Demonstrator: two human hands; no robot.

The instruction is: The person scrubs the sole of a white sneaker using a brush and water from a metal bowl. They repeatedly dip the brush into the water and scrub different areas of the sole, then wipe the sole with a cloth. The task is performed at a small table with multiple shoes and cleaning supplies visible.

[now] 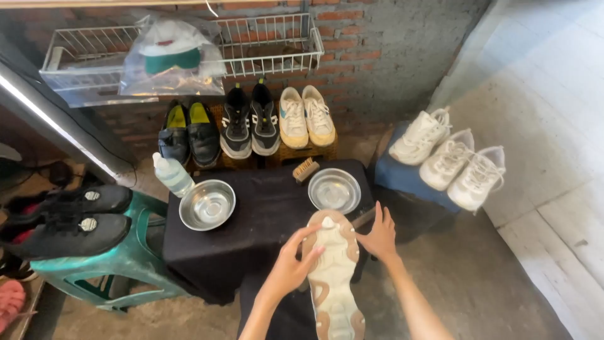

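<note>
A white sneaker lies sole-up on the black cloth-covered table, its beige and white tread facing me. My left hand rests on the sole's left side, fingers curled over the forefoot. Against the sneaker's right edge near the toe sits my right hand, fingers spread. Two empty metal bowls stand on the table beyond the shoe. A wooden brush lies at the table's far edge.
A plastic water bottle stands at the table's left corner. Black shoes sit on a green stool at left. Three pairs of shoes line the brick wall under a wire shelf. White sneakers rest on a blue seat at right.
</note>
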